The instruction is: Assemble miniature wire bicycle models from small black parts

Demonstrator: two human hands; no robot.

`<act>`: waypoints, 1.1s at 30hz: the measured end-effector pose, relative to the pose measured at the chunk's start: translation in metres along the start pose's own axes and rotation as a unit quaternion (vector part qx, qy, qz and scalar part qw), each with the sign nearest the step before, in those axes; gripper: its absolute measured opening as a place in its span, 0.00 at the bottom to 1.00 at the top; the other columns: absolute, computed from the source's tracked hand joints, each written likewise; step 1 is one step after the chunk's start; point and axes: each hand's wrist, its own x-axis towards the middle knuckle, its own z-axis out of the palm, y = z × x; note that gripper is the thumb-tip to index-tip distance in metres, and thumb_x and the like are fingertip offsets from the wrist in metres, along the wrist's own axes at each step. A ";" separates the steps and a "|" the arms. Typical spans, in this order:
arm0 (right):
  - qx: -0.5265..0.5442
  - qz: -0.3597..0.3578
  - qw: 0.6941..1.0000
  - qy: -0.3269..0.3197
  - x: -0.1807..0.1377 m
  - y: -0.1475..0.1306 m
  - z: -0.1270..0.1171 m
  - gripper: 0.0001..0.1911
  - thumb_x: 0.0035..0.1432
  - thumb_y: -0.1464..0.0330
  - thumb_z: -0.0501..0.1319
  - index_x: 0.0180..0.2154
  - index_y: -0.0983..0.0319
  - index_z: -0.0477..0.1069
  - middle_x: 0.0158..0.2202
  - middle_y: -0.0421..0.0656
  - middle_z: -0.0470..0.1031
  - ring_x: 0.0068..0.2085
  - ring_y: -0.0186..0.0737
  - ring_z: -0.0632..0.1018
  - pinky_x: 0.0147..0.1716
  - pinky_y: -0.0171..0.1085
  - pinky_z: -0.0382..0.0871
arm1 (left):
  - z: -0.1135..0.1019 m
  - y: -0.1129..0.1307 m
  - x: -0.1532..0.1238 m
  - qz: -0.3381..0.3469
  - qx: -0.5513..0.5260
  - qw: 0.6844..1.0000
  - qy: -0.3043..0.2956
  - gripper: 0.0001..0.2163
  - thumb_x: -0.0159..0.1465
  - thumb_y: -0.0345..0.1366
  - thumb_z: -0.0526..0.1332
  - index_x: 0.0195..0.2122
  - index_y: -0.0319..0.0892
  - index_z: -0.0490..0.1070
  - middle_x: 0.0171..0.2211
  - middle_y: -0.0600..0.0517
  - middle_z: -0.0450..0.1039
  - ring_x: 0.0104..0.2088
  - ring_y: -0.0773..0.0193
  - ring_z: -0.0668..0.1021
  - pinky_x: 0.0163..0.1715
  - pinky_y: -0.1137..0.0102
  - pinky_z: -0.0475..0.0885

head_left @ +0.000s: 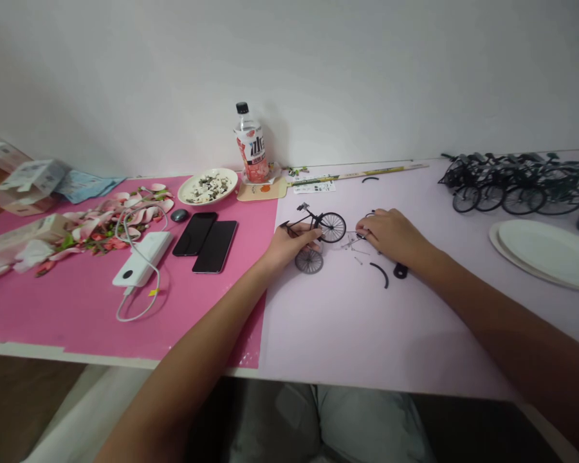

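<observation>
My left hand [289, 245] grips a partly built black model bicycle [313, 217], its saddle up and one spoked wheel [332, 227] on the right side. Just below the fingers is a greyer spoked wheel [309, 262]; whether it joins the frame I cannot tell. To the right, my right hand [396, 235] rests low over the table with its fingertips pinched together, their content too small to name. Beside those fingertips lie several thin small parts [352, 242]. A curved black strip [380, 275] and a black piece with a hole [401, 271] lie near the right wrist.
Several assembled model bicycles [516, 183] stand at back right, behind white oval plates [554, 251]. A bottle [253, 148], a bowl of small pieces [207, 187], two phones [215, 247], a white power bank [142, 259] and artificial petals [106, 222] occupy the left and back.
</observation>
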 end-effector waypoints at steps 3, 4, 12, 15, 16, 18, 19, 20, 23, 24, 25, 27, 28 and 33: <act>0.019 -0.023 0.999 0.025 -0.002 0.004 0.003 0.15 0.70 0.73 0.54 0.40 0.62 0.81 0.40 0.49 0.84 0.40 0.48 0.76 0.39 0.45 0.61 | 0.001 0.001 -0.001 -0.003 0.000 1.000 0.007 0.15 0.53 0.43 0.77 0.30 0.38 0.78 0.27 0.49 0.79 0.28 0.63 0.81 0.29 0.70 0.73; 0.025 -0.031 0.999 0.031 -0.003 0.005 0.003 0.15 0.70 0.73 0.54 0.41 0.61 0.81 0.39 0.49 0.84 0.41 0.49 0.76 0.40 0.45 0.61 | 0.001 0.001 -0.001 -0.005 0.000 1.000 0.009 0.14 0.53 0.43 0.77 0.30 0.38 0.77 0.27 0.49 0.79 0.28 0.63 0.81 0.28 0.70 0.72; 0.069 -0.001 0.997 0.020 -0.001 0.009 0.006 0.13 0.69 0.73 0.55 0.39 0.60 0.80 0.41 0.48 0.84 0.42 0.49 0.75 0.41 0.44 0.62 | 0.000 -0.001 0.001 -0.007 -0.011 1.000 0.003 0.15 0.53 0.43 0.77 0.32 0.38 0.78 0.27 0.49 0.79 0.27 0.63 0.81 0.28 0.71 0.73; 0.080 0.030 0.996 0.015 0.001 0.007 0.008 0.12 0.68 0.73 0.56 0.39 0.59 0.78 0.41 0.48 0.84 0.43 0.50 0.74 0.41 0.44 0.62 | 0.000 -0.002 0.002 -0.010 -0.013 1.000 0.004 0.15 0.53 0.43 0.77 0.31 0.38 0.78 0.27 0.50 0.79 0.28 0.63 0.81 0.28 0.71 0.74; 0.077 0.039 0.996 0.013 0.002 0.007 0.010 0.12 0.69 0.72 0.55 0.38 0.59 0.78 0.41 0.48 0.83 0.43 0.51 0.74 0.41 0.45 0.62 | -0.001 -0.002 0.002 -0.009 -0.011 1.000 0.007 0.15 0.52 0.43 0.77 0.30 0.38 0.77 0.27 0.50 0.79 0.28 0.63 0.81 0.28 0.71 0.73; 0.067 0.052 0.996 0.011 0.002 0.006 0.011 0.12 0.70 0.71 0.54 0.37 0.59 0.76 0.40 0.49 0.82 0.43 0.52 0.74 0.41 0.45 0.61 | 0.000 -0.002 0.002 -0.008 -0.009 1.000 0.010 0.15 0.53 0.43 0.77 0.30 0.39 0.77 0.27 0.50 0.79 0.28 0.63 0.81 0.28 0.71 0.74; 0.062 0.058 0.996 0.015 0.002 0.005 0.012 0.12 0.70 0.69 0.54 0.37 0.59 0.75 0.40 0.50 0.81 0.43 0.52 0.73 0.41 0.46 0.61 | 0.000 -0.002 0.002 -0.009 -0.010 1.000 0.011 0.15 0.53 0.43 0.77 0.31 0.39 0.78 0.27 0.50 0.79 0.28 0.63 0.81 0.29 0.70 0.74; 0.060 0.064 0.996 0.024 0.002 0.005 0.011 0.13 0.71 0.68 0.53 0.37 0.59 0.75 0.40 0.51 0.81 0.43 0.53 0.73 0.41 0.47 0.61 | 0.000 -0.002 0.002 -0.010 -0.010 1.000 0.011 0.15 0.53 0.43 0.77 0.32 0.39 0.78 0.27 0.49 0.79 0.28 0.63 0.81 0.29 0.70 0.74; 0.082 0.075 0.992 0.066 0.001 0.001 0.005 0.12 0.72 0.67 0.51 0.38 0.60 0.72 0.41 0.52 0.79 0.43 0.53 0.73 0.43 0.48 0.63 | 0.002 -0.003 0.002 -0.006 -0.013 0.999 0.028 0.14 0.53 0.42 0.76 0.32 0.38 0.79 0.27 0.49 0.79 0.27 0.64 0.81 0.29 0.71 0.73; 0.102 0.082 0.988 0.080 0.000 -0.003 0.001 0.12 0.72 0.66 0.51 0.38 0.60 0.71 0.42 0.52 0.78 0.43 0.52 0.73 0.43 0.47 0.64 | 0.003 -0.003 0.003 0.001 -0.015 0.999 0.042 0.14 0.53 0.42 0.76 0.32 0.38 0.79 0.28 0.49 0.79 0.28 0.64 0.81 0.29 0.71 0.73; 0.129 0.092 0.983 0.090 -0.001 -0.007 -0.003 0.11 0.72 0.66 0.51 0.38 0.60 0.70 0.41 0.52 0.78 0.42 0.51 0.74 0.42 0.47 0.64 | 0.004 -0.003 0.003 0.009 -0.018 0.998 0.057 0.14 0.53 0.42 0.76 0.32 0.38 0.79 0.29 0.49 0.80 0.29 0.63 0.82 0.29 0.71 0.73; 0.205 0.127 0.966 0.095 -0.004 -0.020 -0.012 0.12 0.72 0.61 0.52 0.41 0.59 0.69 0.39 0.49 0.77 0.38 0.48 0.74 0.38 0.43 0.65 | 0.005 -0.003 0.003 0.028 -0.025 0.996 0.084 0.14 0.54 0.43 0.75 0.33 0.38 0.78 0.31 0.48 0.81 0.32 0.62 0.83 0.31 0.71 0.73; 0.244 0.144 0.955 0.084 -0.006 -0.029 -0.016 0.13 0.72 0.59 0.52 0.43 0.59 0.69 0.36 0.46 0.76 0.34 0.45 0.73 0.35 0.42 0.64 | 0.005 -0.003 0.003 0.036 -0.028 0.995 0.092 0.14 0.55 0.44 0.75 0.33 0.39 0.78 0.33 0.48 0.81 0.33 0.61 0.83 0.32 0.71 0.73; 0.420 0.142 0.895 0.044 -0.012 -0.074 -0.028 0.17 0.72 0.52 0.54 0.40 0.58 0.70 0.29 0.40 0.71 0.29 0.39 0.69 0.29 0.37 0.61 | 0.008 -0.005 0.002 0.067 -0.076 0.992 0.078 0.17 0.54 0.47 0.76 0.34 0.38 0.78 0.36 0.46 0.82 0.39 0.59 0.85 0.42 0.67 0.76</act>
